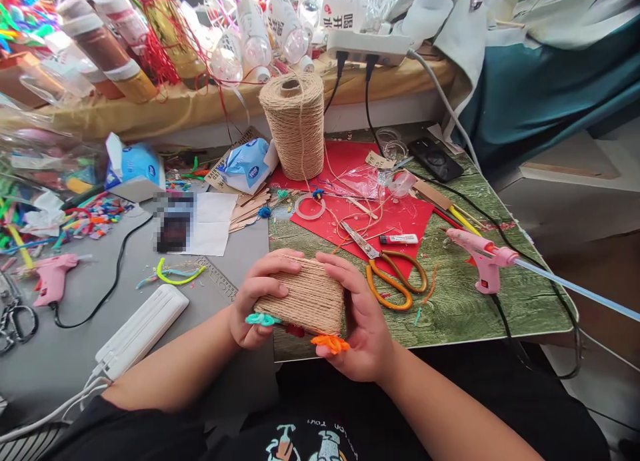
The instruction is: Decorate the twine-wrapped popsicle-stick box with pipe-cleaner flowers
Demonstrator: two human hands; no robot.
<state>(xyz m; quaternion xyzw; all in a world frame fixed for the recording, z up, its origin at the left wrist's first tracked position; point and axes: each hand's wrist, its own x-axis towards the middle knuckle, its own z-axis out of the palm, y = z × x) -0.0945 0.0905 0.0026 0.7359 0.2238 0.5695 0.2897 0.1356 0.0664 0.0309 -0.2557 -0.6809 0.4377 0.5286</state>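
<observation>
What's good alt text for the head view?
Left hand and right hand hold a twine-wrapped object with turquoise and orange trim at its lower edge. A twine spool stands beyond; scissors and a pink glue gun are to the right.

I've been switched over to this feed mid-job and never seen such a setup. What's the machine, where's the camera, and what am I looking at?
There's no machine: these are a person's bare hands, seen from a camera worn on the head, looking forward and down. It's the only view.

The left hand and right hand hold a twine-wrapped piece between them. A turquoise bit and an orange bit show along its lower edge.

Beyond them, scissors lie partly on a red sheet, with a big twine spool standing behind. A pink glue gun is at the picture's right, another pink glue gun at its left.
</observation>
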